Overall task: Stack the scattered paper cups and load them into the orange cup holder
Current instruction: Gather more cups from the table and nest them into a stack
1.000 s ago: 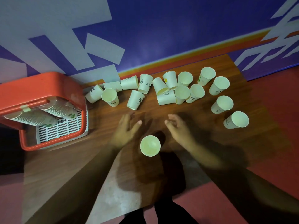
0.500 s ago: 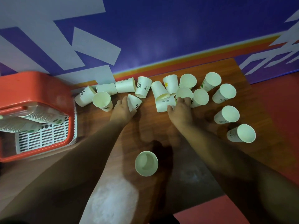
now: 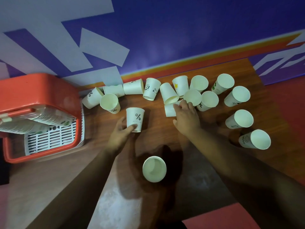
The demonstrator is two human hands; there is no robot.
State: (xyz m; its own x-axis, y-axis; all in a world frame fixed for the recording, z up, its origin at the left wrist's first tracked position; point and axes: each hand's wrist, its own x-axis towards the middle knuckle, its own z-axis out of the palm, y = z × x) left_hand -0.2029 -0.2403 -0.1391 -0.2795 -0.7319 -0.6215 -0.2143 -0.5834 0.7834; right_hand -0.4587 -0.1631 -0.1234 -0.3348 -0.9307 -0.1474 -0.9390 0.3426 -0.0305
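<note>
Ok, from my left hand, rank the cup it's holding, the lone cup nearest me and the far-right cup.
1. Held cup, gripped by the left hand.
2. Lone cup, right of it, nearer you.
3. Far-right cup, on the table's right side.

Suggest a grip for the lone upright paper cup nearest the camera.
Probably the side wall just under the rim of the lone upright cup, taken from the right. It stands mouth up, apart from the other cups, so its tapered wall is free all round, and the left hand is busy holding the % cup.
</note>
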